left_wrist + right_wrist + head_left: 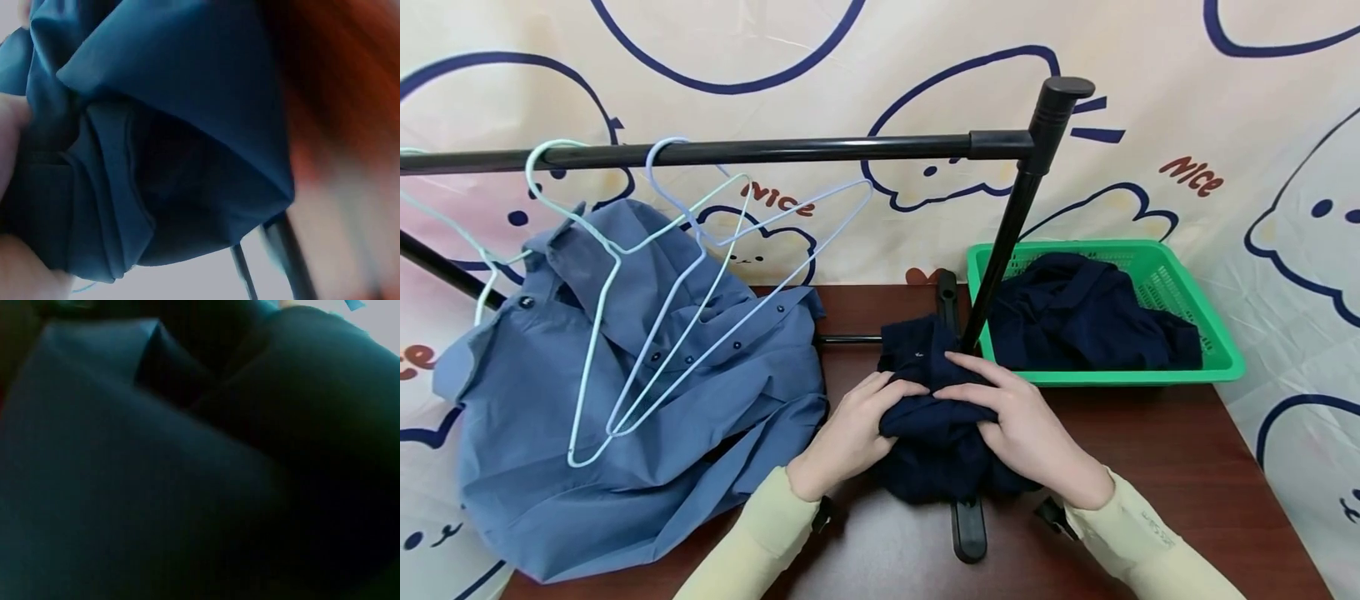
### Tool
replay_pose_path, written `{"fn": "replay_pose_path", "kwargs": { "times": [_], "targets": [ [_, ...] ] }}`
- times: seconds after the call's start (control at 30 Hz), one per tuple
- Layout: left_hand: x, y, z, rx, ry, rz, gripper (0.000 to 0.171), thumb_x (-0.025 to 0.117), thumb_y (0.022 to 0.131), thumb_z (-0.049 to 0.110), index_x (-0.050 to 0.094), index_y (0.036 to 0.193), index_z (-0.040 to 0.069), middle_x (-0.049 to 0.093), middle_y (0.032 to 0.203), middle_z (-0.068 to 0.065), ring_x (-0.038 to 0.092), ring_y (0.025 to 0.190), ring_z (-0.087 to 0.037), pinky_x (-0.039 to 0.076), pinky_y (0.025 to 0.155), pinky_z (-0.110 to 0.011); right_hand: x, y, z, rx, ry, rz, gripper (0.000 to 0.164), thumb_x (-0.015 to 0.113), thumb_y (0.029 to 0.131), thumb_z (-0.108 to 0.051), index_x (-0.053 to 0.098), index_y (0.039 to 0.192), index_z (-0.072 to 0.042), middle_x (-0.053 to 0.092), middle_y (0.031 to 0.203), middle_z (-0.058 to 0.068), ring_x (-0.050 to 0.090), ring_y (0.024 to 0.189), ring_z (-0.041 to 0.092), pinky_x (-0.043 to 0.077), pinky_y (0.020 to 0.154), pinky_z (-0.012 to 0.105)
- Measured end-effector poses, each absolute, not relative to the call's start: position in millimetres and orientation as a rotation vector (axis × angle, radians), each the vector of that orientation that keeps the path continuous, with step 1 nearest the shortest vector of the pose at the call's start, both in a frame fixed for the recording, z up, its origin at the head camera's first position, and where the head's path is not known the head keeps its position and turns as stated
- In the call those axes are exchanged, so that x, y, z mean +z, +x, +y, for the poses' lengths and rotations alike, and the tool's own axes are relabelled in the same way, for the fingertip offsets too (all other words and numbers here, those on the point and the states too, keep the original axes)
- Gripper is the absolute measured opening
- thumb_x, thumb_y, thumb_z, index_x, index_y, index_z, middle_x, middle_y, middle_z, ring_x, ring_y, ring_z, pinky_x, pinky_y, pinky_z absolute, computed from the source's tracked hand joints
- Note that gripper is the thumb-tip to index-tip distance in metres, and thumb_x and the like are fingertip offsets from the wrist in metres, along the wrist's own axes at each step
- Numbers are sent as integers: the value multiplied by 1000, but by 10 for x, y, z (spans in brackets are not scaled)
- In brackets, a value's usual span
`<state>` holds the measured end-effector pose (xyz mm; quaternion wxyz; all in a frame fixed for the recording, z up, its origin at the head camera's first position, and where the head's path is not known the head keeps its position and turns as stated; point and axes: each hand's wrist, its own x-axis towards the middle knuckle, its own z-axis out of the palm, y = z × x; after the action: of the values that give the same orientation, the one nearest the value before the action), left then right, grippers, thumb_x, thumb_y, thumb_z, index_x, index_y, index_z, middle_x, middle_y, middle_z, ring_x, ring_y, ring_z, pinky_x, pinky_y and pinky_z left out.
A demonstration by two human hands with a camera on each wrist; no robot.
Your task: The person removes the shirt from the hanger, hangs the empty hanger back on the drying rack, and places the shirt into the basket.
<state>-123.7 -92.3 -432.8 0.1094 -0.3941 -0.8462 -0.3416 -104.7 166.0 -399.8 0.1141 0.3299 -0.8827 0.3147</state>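
Observation:
In the head view a bunched dark navy garment (934, 429) is held between both hands over the table, just in front of the rack's upright. My left hand (850, 425) grips its left side, thumb and fingers on the folds. On the opposite side my right hand (1030, 429) holds the cloth, with its fingers spread across the upper folds. A small light mark shows near the garment's top edge. Loose folds of the garment (187, 81) fill much of the left wrist view, with the left hand at that view's left edge. Dark, blurred cloth (112, 487) fills the right wrist view.
A black rack bar (820, 150) crosses above the table (1150, 467), and its upright (1011, 233) stands beside the green basket (1225, 358), which holds more navy cloth (1090, 317). Pale hangers (597, 333) hang from the bar before a blue buttoned shirt (625, 492).

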Motion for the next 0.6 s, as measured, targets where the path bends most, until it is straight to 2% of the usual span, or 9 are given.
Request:
{"fn": "replay_pose_path", "kwargs": {
  "times": [0.1,0.23,0.4,0.53,0.6],
  "targets": [
    [-4211,-1228,-826,-1071,-1190,-2383,52,76,86,-2,62,132,18,62,125,-1,56,118,-18,44,105,-40,-3814,-998,1705,952,950,-2487,77,48,65,22,77,116,-27,48,152,-2,51,132,23,47,91,35],
    [-4020,-1241,-660,-1148,-1237,-2217,45,75,91,3,62,132,16,61,128,-5,55,119,-21,44,104,-35,-3516,-920,1742,948,953,-2291,68,39,67,16,79,107,-21,57,145,3,55,125,26,40,103,28],
    [-3800,-1288,-417,-1251,-1292,-2026,45,74,86,-1,64,128,12,61,127,-7,55,118,-21,44,102,-34,-3159,-817,1759,881,942,-2017,56,33,70,8,80,94,-9,67,128,15,62,105,36,41,101,29],
    [-3647,-1361,-174,-1310,-1357,-1899,44,70,86,-4,64,127,9,60,125,-8,54,117,-19,46,101,-34,-2964,-746,1784,850,844,-1846,43,37,78,3,79,82,-3,72,115,19,63,95,43,44,99,33],
    [-3564,-1409,-39,-1326,-1382,-1848,41,69,87,-3,63,127,7,60,126,-9,53,119,-19,46,102,-34,-2920,-744,1816,848,774,-1750,40,39,78,1,78,77,-2,73,108,20,63,91,46,46,98,35]
  ]
}}
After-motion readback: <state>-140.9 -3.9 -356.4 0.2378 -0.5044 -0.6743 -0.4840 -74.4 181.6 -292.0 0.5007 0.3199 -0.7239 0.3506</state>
